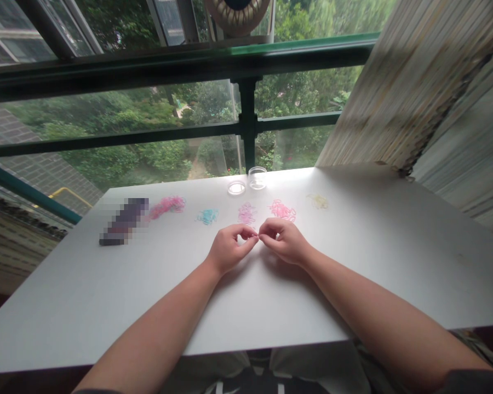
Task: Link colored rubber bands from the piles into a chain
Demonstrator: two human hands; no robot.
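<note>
My left hand (233, 247) and my right hand (285, 241) meet fingertip to fingertip over the middle of the white table (156, 290). Each hand is pinched, thumb against index finger; whatever lies between the tips is too small to name. Just beyond them are a lilac pile (246, 212) and a pink pile (282, 210) of small band-like pieces. Left of these lie a blue pile (207, 216) and a longer pink heap (168, 207). A pale yellow pile (319, 201) sits to the right.
A clear round container (257, 179) and a clear shallow dish or lid (236, 188) stand near the far edge. A pixelated dark object (125, 221) lies at the left. Behind the table are green railings (248, 104) and a striped curtain (382, 93).
</note>
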